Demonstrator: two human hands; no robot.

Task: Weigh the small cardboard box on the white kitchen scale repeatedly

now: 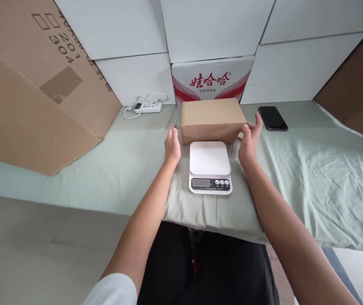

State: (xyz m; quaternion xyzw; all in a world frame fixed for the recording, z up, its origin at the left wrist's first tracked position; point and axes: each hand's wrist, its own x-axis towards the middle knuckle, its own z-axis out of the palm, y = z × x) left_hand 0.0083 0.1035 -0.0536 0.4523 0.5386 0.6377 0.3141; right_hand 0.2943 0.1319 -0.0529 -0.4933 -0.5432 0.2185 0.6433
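Note:
A closed brown cardboard box [213,118] lies on the cloth-covered table, directly behind a white kitchen scale [209,159]. The scale's platform is bare, and no digits can be made out on its display. My left hand [172,145] is beside the box's left front corner, thumb up, with a narrow gap to the cardboard. On the other side, my right hand [250,140] has its fingers apart at the right front corner. Some of its fingertips are hidden by the box edge, and I cannot tell whether they press on it.
A white power strip [149,106] with a cable lies at the back left. A black phone [272,118] rests at the back right. White boxes and a printed red-and-white carton [213,80] line the back. Large cardboard boxes [41,93] flank the green cloth [311,178].

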